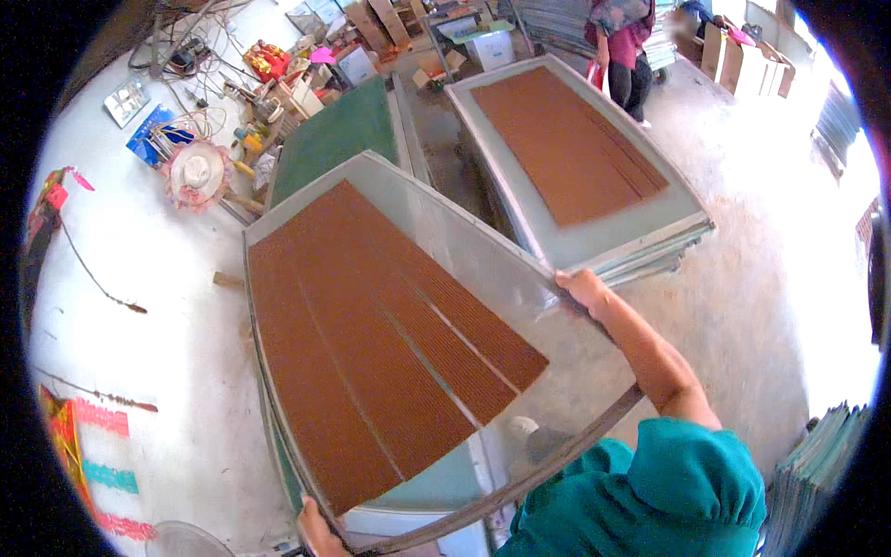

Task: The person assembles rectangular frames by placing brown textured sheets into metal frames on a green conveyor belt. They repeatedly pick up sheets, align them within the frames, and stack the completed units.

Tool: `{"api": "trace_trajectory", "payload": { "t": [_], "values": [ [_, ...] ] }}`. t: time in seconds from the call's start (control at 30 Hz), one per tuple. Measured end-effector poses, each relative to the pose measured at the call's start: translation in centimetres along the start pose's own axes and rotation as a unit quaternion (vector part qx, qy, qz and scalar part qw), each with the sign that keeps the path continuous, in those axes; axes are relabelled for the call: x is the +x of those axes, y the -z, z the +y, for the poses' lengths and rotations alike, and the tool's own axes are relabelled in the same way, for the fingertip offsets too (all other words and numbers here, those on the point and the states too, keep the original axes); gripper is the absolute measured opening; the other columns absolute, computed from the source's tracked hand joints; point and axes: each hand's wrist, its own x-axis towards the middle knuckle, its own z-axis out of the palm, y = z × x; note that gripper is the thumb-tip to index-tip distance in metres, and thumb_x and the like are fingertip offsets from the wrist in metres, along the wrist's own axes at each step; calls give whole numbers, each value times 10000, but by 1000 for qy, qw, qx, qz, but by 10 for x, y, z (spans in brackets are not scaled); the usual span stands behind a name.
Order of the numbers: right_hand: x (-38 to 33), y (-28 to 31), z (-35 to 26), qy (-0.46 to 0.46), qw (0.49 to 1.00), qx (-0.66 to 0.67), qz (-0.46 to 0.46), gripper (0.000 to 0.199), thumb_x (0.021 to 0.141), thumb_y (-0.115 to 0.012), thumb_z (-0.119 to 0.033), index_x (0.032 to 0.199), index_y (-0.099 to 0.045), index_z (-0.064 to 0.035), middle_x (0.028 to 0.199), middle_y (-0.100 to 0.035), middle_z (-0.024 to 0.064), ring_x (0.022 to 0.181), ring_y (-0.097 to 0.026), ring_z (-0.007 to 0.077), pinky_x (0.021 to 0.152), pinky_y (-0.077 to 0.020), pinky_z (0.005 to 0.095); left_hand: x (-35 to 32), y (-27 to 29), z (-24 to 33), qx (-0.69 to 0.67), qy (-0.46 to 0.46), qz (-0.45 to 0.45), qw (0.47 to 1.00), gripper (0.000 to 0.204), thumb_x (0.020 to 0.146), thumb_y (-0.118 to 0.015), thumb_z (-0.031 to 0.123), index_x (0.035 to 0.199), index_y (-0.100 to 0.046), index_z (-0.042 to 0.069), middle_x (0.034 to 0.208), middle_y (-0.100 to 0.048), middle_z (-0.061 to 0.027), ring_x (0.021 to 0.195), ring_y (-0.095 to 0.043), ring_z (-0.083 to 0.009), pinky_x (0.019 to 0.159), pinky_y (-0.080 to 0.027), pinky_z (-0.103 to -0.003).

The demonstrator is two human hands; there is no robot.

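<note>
From the head camera, the person holds a large framed screen (pixel 399 343) tilted across the middle of the picture, its mesh bearing rows of reddish-brown strips (pixel 371 353). The right hand (pixel 583 288), at about three o'clock from the screen's centre, is clenched around the frame's far edge. The left hand (pixel 318 529), at six o'clock by the lower rim of the picture, grips the near corner of the same frame; only part of it shows.

At one o'clock from the held screen, a stack of similar screens (pixel 594 232) lies flat, the top one also covered with brown strips. At twelve o'clock sits a green panel (pixel 334 139). At eleven o'clock a straw hat (pixel 197 173) rests among cluttered tools on the pale floor. Another person (pixel 624 46) stands at the top edge, beyond the stack.
</note>
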Motion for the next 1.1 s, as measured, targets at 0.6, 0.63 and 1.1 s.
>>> {"api": "trace_trajectory", "payload": {
  "t": [0.6, 0.63, 1.1],
  "values": [
    [27, 253, -15, -21, 985, 150, 86, 447, 861, -581, -368, 645, -587, 23, 535, -536, 89, 404, -491, 179, 365, -376, 333, -69, -234, 63, 86, -69, -69, 991, 508, 931, -464, 376, 1158, -499, -77, 1099, -571, -133, 981, -543, -260, 842, -431, -399],
    [43, 270, -19, -25, 984, 146, 103, 446, 858, -585, -369, 643, -585, 23, 534, -535, 87, 403, -491, 178, 365, -378, 330, -60, -266, 66, 90, -67, -82, 990, 506, 931, -465, 374, 1156, -500, -78, 1096, -572, -134, 979, -544, -260, 841, -430, -398],
    [329, 501, -135, -54, 972, 29, 229, 456, 867, -570, -359, 657, -602, 44, 500, -532, 99, 365, -499, 187, 327, -381, 344, 75, -674, 117, 95, -3, -128, 987, 454, 923, -493, 301, 1152, -506, -91, 1113, -562, -144, 982, -546, -250, 830, -427, -384]
  ]
}}
